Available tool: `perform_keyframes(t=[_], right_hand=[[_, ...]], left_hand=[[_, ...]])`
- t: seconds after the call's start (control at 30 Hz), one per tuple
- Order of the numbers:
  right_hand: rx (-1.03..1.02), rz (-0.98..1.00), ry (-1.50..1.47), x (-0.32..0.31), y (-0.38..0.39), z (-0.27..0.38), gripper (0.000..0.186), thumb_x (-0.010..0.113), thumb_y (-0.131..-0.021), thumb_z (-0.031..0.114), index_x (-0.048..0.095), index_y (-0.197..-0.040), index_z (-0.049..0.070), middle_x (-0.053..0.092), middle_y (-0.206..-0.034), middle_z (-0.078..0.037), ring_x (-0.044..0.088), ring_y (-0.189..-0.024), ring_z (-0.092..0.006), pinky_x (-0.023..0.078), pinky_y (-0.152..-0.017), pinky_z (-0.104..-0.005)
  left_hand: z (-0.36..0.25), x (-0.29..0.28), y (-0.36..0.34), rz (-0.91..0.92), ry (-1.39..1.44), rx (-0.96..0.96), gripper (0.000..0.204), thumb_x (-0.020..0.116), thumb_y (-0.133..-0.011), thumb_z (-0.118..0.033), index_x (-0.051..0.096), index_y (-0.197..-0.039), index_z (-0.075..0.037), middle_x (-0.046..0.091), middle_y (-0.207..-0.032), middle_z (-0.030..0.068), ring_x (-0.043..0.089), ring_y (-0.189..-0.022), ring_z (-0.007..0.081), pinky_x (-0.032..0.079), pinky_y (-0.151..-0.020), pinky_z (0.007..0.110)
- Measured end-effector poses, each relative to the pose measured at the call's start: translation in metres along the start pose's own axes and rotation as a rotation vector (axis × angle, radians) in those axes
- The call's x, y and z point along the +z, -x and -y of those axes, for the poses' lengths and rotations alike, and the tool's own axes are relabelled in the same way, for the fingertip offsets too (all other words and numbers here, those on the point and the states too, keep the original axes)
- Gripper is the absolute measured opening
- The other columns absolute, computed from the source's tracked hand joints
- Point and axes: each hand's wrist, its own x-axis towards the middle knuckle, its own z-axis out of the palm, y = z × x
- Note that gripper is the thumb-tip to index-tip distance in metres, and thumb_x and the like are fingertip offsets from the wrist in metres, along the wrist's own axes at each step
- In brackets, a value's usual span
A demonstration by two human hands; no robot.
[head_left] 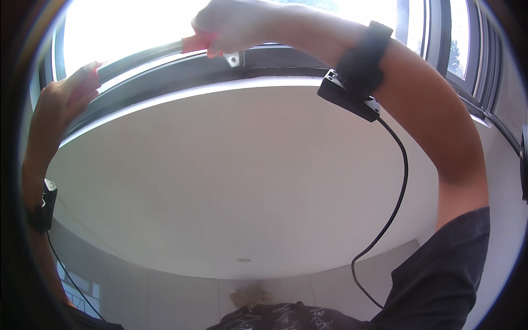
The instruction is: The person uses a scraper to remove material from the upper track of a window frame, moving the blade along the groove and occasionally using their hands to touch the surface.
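My left hand [66,96] at the upper left is closed round the red end of a long metal bar [143,56]. My right hand [231,27] is closed on the bar's other red end at the top middle. The bar lies horizontally in front of the bright window [115,27], just above its dark frame [275,59]. A small metal fitting [235,59] shows on the frame below my right hand. Black straps with small boxes [352,93] and cables are on both my forearms.
A white wall [247,165] lies below the window frame. A second window [459,44] with grey framing is at the upper right. Grey tiled surface [181,297] shows along the bottom, with a blurry brown item [247,294] on it, partly behind my dark clothing.
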Motion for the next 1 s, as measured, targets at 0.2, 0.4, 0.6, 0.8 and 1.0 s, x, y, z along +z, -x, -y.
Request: perform_keyframes(t=[0.2, 0.4, 0.6, 0.8, 1.0], right_hand=[[-0.074, -0.063, -0.054, -0.003, 0.013, 0.010, 0.023, 0.074, -0.076, 0.019, 0.062, -0.089, 0.005, 0.065, -0.082, -0.011, 0.065, -0.080, -0.0272, 0.050, -0.070, -0.0399], [-0.119, -0.023, 0.068, -0.005, 0.033, -0.002, 0.021, 0.069, -0.079, 0.024, 0.064, -0.081, 0.004, 0.064, -0.070, -0.009, 0.064, -0.071, -0.0245, 0.050, -0.066, -0.0377], [0.044, 0.057, -0.125, -0.013, 0.047, -0.008, 0.021, 0.059, -0.087, 0.023, 0.066, -0.082, 0.003, 0.069, -0.075, -0.009, 0.065, -0.071, -0.0223, 0.051, -0.066, -0.0361], [0.044, -0.010, 0.025, -0.011, 0.055, -0.006, 0.017, 0.062, -0.085, 0.019, 0.067, -0.080, 0.003, 0.070, -0.078, -0.009, 0.066, -0.072, -0.0238, 0.051, -0.066, -0.0356], [0.070, -0.003, 0.064, -0.015, 0.066, -0.010, 0.015, 0.061, -0.085, 0.017, 0.069, -0.084, 0.005, 0.069, -0.076, -0.010, 0.065, -0.071, -0.0257, 0.051, -0.065, -0.0371]], left_hand=[[-0.039, -0.016, 0.004, 0.015, 0.058, -0.122, 0.045, 0.067, -0.087, -0.002, 0.056, -0.130, -0.009, 0.070, -0.090, 0.0167, 0.071, -0.082, 0.0294, 0.057, -0.078, 0.034], [-0.052, 0.011, -0.004, -0.038, -0.008, -0.072, 0.044, 0.066, -0.089, -0.004, 0.056, -0.131, -0.010, 0.070, -0.090, 0.0164, 0.071, -0.085, 0.0296, 0.058, -0.078, 0.034], [-0.038, 0.019, -0.023, -0.092, -0.094, 0.003, 0.044, 0.067, -0.089, -0.005, 0.056, -0.131, -0.011, 0.071, -0.090, 0.0156, 0.072, -0.085, 0.0288, 0.059, -0.074, 0.032], [-0.032, 0.026, -0.023, -0.120, -0.134, 0.057, 0.041, 0.067, -0.089, -0.007, 0.057, -0.129, -0.010, 0.071, -0.086, 0.0153, 0.072, -0.080, 0.0273, 0.060, -0.068, 0.030], [-0.028, 0.029, -0.035, -0.150, -0.167, 0.123, 0.040, 0.067, -0.090, -0.010, 0.057, -0.130, -0.010, 0.071, -0.084, 0.0145, 0.072, -0.077, 0.0258, 0.059, -0.066, 0.029]])
